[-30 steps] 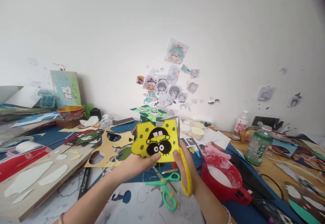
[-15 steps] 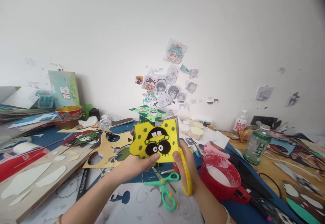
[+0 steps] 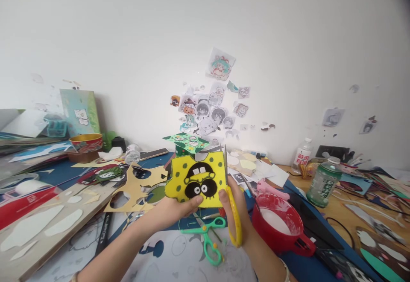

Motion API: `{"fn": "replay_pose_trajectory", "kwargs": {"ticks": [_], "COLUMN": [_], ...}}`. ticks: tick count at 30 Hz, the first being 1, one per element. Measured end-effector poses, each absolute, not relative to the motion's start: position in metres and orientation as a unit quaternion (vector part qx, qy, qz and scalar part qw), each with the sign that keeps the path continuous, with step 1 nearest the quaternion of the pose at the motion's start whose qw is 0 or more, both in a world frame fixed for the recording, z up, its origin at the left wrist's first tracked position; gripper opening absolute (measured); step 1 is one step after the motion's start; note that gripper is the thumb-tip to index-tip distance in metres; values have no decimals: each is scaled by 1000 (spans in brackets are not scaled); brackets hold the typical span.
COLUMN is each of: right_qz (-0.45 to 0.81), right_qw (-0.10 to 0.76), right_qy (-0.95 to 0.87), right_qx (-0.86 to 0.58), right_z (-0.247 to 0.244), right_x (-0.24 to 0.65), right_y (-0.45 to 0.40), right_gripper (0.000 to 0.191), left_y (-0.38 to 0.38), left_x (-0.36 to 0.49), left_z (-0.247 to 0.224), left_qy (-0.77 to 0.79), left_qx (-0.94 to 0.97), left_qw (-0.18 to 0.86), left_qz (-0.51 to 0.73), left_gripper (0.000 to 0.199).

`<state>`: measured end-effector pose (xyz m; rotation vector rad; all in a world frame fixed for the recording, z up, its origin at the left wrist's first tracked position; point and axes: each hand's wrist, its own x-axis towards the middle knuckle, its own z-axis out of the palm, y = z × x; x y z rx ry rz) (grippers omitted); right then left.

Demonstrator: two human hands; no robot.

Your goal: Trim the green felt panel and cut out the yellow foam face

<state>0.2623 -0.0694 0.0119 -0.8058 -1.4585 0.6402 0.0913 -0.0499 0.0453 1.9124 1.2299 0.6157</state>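
Yellow cutout [image 3: 195, 179] green-dotted, black-and-white face; scissors [image 3: 233, 213] yellow-handled; second scissors [image 3: 208, 239] green; cup [image 3: 282, 235] red

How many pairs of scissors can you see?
2: yellow-handled scissors in the right hand, cutting the yellow paper face; green-handled scissors lying on the table below. Clutter may hide more.

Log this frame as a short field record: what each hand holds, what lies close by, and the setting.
left hand: left hand grips the lower edge of the yellow cutout, a spotted piece with a black face
right hand: right hand holds the yellow scissors, blade up along the cutout's right edge
below hands: green scissors lying on the table
right of hands: red cup with white paste; green bottle farther right
setting: cluttered craft table, stickers on the wall
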Motion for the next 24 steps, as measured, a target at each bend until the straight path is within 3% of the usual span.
{"fn": "replay_pose_trajectory", "kwargs": {"ticks": [10,15,24], "right_qz": [345,346,342], "right_qw": [578,603,620], "right_qy": [-654,-638,-624], "right_qx": [-345,-331,-332], "right_z": [11,11,12], "right_x": [269,270,266], "right_y": [-66,-66,-67], "right_gripper": [34,28,34], "left_y": [-51,-49,-52], "left_x": [94,94,94], "left_z": [49,44,49], "left_qy": [462,440,456], "left_qx": [754,742,753], "left_qw": [402,440,414], "left_qz": [236,252,233], "left_gripper": [42,40,38]}}
